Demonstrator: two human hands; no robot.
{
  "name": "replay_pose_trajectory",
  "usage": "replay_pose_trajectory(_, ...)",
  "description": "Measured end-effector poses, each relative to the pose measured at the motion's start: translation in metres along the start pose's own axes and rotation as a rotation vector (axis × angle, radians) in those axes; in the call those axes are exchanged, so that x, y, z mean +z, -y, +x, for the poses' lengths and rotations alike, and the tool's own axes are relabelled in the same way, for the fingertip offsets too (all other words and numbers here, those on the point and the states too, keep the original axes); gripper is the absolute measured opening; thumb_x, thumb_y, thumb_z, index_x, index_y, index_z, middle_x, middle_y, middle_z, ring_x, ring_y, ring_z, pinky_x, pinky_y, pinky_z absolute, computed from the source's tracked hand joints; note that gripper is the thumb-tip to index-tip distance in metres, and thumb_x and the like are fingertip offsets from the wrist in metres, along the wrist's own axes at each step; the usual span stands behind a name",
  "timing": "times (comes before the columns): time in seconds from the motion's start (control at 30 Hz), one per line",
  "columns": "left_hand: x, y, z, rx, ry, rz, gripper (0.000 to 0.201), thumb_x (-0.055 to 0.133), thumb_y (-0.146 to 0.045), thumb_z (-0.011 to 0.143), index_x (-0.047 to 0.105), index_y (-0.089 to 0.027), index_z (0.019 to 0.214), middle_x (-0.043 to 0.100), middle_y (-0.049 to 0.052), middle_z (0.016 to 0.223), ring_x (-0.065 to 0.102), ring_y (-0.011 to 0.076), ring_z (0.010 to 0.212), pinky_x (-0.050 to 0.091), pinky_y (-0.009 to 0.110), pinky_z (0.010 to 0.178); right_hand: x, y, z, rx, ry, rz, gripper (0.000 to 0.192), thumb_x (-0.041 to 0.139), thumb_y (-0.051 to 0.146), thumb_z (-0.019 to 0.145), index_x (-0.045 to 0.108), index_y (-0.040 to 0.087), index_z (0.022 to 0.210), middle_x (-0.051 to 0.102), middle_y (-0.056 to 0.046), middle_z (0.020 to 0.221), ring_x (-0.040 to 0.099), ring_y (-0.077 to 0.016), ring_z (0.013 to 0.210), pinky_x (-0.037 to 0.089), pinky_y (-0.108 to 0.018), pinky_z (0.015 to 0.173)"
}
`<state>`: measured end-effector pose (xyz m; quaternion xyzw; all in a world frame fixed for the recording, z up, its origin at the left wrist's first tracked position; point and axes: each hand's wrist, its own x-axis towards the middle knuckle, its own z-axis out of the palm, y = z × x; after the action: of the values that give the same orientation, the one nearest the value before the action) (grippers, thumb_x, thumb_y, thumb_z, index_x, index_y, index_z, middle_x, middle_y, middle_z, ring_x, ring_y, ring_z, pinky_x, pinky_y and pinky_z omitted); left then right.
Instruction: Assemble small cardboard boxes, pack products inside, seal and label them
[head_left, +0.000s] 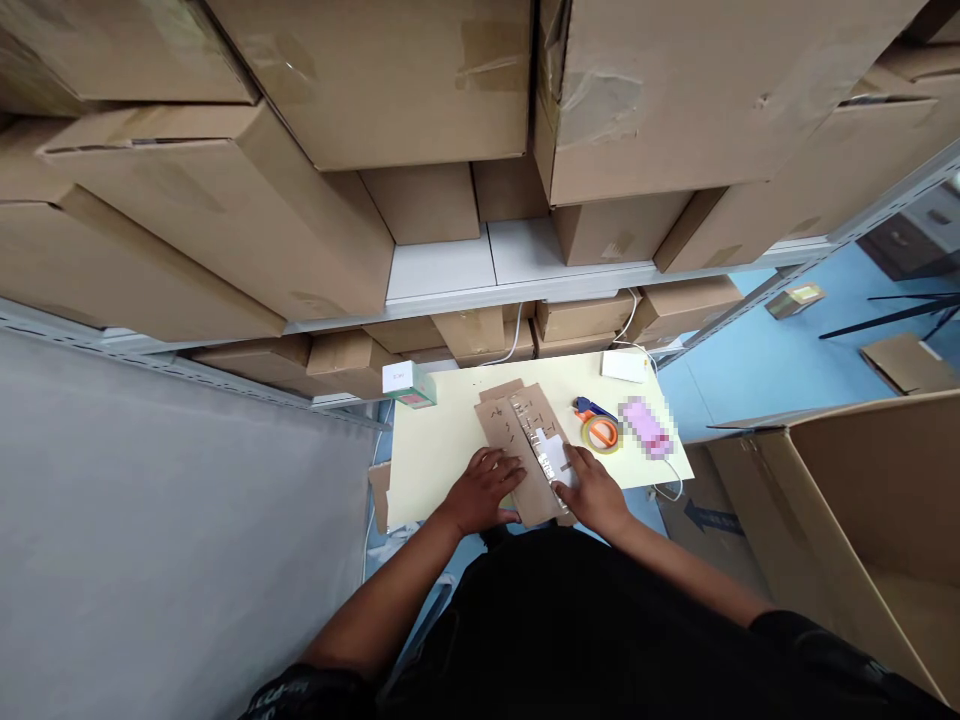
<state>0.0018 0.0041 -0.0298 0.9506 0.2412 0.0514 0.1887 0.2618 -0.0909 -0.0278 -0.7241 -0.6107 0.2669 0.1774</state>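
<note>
A folded piece of cardboard (pixel 501 428) with handwritten marks lies flat on the pale yellow table (pixel 427 470). A shiny strip of clear tape (pixel 534 436) runs lengthwise down it, and a small white paper (pixel 553 452) lies beside the strip. My left hand (pixel 484 490) rests on the cardboard's left side, fingers spread and thumb near the front edge. On the right edge lies my right hand (pixel 596 492), fingers stretched and thumb apart, touching the cardboard by the white paper. What is under both palms is hidden.
Right of the cardboard are an orange-cored tape roll (pixel 601 434), a dark blue tool (pixel 594 408), a blurred pink item (pixel 645 427) and a white box (pixel 623 366). A green-and-white box (pixel 409 384) stands back left. Shelves of cartons (pixel 420 80) overhang; a large open carton (pixel 810 500) stands right.
</note>
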Motion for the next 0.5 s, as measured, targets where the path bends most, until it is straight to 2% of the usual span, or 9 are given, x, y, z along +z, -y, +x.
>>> replay_pose_trajectory(0.1,0.015,-0.019,-0.001,-0.094,-0.067,0.032,0.07,0.07,-0.068,0.081,0.066,-0.02,0.131,0.066,0.015,0.13,0.056,0.0341,0.121,0.033,0.055,0.113,0.0,-0.006,0.016,-0.116,0.008,0.017,0.074,0.068,0.03,0.087,0.038,0.023,0.154,0.049,-0.014,0.153,0.052,-0.0313,0.138,0.044,-0.049,0.116)
replay_pose_trajectory(0.17,0.02,-0.032,0.001,-0.137,-0.081,0.053,0.066,0.064,-0.07,0.085,0.067,-0.019,0.127,0.067,0.015,0.123,0.058,0.0322,0.113,0.037,0.052,0.108,0.001,-0.009,0.021,-0.136,-0.053,-0.001,0.074,0.071,0.031,0.085,0.041,0.021,0.152,0.048,-0.017,0.154,0.048,-0.0329,0.141,0.041,-0.052,0.118)
replay_pose_trajectory(0.23,0.021,-0.041,0.005,-0.156,-0.069,0.064,0.063,0.06,-0.07,0.088,0.068,-0.018,0.123,0.068,0.015,0.117,0.059,0.031,0.106,0.039,0.05,0.103,0.003,-0.012,0.018,-0.043,-0.155,-0.041,0.075,0.074,0.04,0.084,0.043,0.018,0.149,0.047,-0.021,0.152,0.046,-0.038,0.142,0.041,-0.058,0.116)
replay_pose_trajectory(0.3,0.016,-0.045,0.007,-0.154,-0.04,0.05,0.063,0.06,-0.07,0.088,0.068,-0.016,0.12,0.068,0.015,0.111,0.059,0.0302,0.102,0.042,0.049,0.097,0.005,-0.017,0.008,0.119,-0.197,-0.044,0.079,0.072,0.052,0.085,0.043,0.015,0.148,0.048,-0.024,0.148,0.05,-0.0416,0.136,0.046,-0.059,0.109)
replay_pose_trajectory(0.37,0.007,-0.041,0.008,-0.132,-0.018,-0.007,0.06,0.062,-0.069,0.088,0.069,-0.017,0.117,0.068,0.013,0.109,0.059,0.0293,0.102,0.044,0.047,0.096,0.008,-0.023,-0.002,0.248,-0.123,0.025,0.078,0.065,0.061,0.087,0.044,0.016,0.147,0.053,-0.023,0.142,0.06,-0.0401,0.124,0.053,-0.056,0.1)
replay_pose_trajectory(0.43,-0.006,-0.027,0.007,-0.119,-0.043,-0.086,0.051,0.064,-0.063,0.089,0.07,-0.02,0.115,0.069,0.011,0.115,0.059,0.0284,0.11,0.043,0.046,0.103,0.011,-0.029,-0.008,0.296,-0.051,0.122,0.078,0.063,0.063,0.088,0.044,0.017,0.147,0.055,-0.021,0.139,0.065,-0.0378,0.118,0.055,-0.052,0.097)
replay_pose_trajectory(0.5,-0.019,-0.005,0.01,-0.233,-0.169,-0.089,0.041,0.061,-0.048,0.096,0.067,-0.02,0.125,0.065,0.011,0.131,0.053,0.0302,0.128,0.035,0.049,0.115,0.015,-0.032,-0.008,0.289,-0.068,0.228,0.086,0.068,0.061,0.084,0.039,0.017,0.151,0.053,-0.021,0.143,0.06,-0.0374,0.127,0.052,-0.051,0.103)
